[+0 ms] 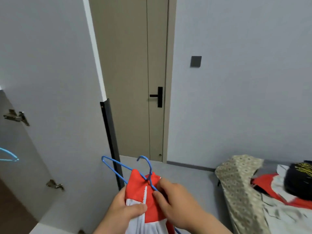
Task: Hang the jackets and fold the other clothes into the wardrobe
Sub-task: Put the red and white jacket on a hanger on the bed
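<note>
A red and white jacket (140,188) with a white zip hangs partly on a blue wire hanger (118,168) at the bottom middle. My left hand (125,208) grips the jacket's left front, thumb on the white fabric. My right hand (175,200) pinches the red collar on the right side, against the hanger wire. The hanger's hook (145,164) sticks up above the collar. On the left stands the open wardrobe door (50,98).
A bed (244,191) at the right carries a patterned cover, a red and white garment (270,188) and a dark garment (298,179). A light blue hanger (8,156) shows at the left edge. Straight ahead is a closed beige door (135,81) with a black handle.
</note>
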{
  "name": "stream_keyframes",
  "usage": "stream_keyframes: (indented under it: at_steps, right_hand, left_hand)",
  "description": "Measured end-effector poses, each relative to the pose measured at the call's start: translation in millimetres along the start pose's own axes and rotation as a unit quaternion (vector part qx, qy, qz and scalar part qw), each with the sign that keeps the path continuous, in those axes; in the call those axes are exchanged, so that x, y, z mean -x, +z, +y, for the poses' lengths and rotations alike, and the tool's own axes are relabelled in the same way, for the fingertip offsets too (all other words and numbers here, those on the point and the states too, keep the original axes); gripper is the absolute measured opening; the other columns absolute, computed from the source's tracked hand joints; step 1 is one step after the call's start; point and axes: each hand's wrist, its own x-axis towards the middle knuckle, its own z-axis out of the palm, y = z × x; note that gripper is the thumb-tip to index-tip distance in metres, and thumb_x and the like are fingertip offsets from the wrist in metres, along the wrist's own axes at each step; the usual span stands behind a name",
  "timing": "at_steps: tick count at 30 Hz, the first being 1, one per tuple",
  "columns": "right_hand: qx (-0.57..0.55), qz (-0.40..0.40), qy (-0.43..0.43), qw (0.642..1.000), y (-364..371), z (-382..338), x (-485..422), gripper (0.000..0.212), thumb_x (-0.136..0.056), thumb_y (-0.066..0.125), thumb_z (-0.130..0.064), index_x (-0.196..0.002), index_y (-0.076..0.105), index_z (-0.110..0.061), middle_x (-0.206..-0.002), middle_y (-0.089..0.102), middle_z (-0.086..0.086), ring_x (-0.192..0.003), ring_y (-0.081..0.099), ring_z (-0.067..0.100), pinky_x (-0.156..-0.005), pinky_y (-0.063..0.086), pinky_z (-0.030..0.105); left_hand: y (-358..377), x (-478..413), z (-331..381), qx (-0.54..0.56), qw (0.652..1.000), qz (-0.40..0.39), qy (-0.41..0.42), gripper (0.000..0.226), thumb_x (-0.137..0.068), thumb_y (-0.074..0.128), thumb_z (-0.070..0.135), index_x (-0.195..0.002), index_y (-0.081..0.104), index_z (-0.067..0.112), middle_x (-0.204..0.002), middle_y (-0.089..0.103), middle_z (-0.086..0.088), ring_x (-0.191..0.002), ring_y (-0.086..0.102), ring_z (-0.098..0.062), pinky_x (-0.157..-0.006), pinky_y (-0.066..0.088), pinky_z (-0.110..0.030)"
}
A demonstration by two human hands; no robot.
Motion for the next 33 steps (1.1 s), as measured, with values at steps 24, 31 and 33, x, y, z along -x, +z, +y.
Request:
stream_keyframes:
  at_steps: [24, 31, 33]
  right_hand:
    - [-0.207, 0.450, 0.428, 0.756, -155.6, 130.8, 138.0, 0.029, -0.091, 0.062, -0.024, -0.063, 0.052, -0.023, -0.058, 0.046, -0.009, -0.057, 0.042, 0.007, -0.054, 0.034, 0.023]
    - [-0.146, 0.534, 0.485, 0.677, -197.9, 131.9, 186.3, 0.038, -0.092, 0.061, -0.021, -0.055, 0.051, -0.019, -0.054, 0.043, -0.001, -0.054, 0.039, 0.014, -0.058, 0.031, 0.031]
    - [-0.122, 0.565, 0.498, 0.647, -209.9, 126.3, 202.4, 0.039, -0.092, 0.061, -0.024, -0.056, 0.048, -0.015, -0.056, 0.041, 0.000, -0.055, 0.038, 0.014, -0.057, 0.030, 0.031]
  left_hand:
    - [298.2, -159.3, -57.1, -0.052, 0.932, -0.353, -0.072, 0.032, -0.057, 0.070, 0.008, -0.089, 0.073, 0.012, -0.094, 0.072, -0.024, -0.086, 0.066, -0.032, -0.087, 0.050, -0.048]
    - [344.1, -220.8, -87.3, -0.378, 0.883, -0.227, 0.162, 0.069, -0.077, 0.079, 0.029, -0.134, 0.043, 0.014, -0.129, 0.053, -0.014, -0.120, 0.053, -0.036, -0.096, 0.046, -0.046]
    - [357.5, -221.6, -92.5, -0.472, 0.820, -0.273, 0.176, 0.118, -0.054, 0.082, 0.065, -0.149, 0.021, 0.030, -0.138, 0.040, -0.007, -0.122, 0.052, -0.031, -0.097, 0.047, -0.046]
